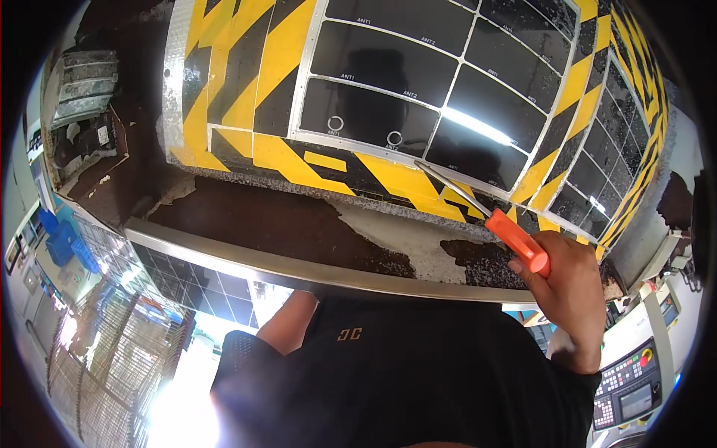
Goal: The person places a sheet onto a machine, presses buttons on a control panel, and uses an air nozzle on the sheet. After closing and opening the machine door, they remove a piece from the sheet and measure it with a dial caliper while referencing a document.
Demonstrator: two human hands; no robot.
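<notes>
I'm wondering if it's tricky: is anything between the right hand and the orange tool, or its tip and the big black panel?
Nothing visible: the right hand grips the orange-handled tool, which reaches unblocked to the big black panel at its lower edge. Whether it touches, I can't tell.

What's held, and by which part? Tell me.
The right grip holds a screwdriver-like tool by the rear of its orange handle; the left grip is unseen.

This is a machine workshop, shown by yellow-and-black hazard striping (284, 160) and a button-covered control panel (626, 375).
</notes>
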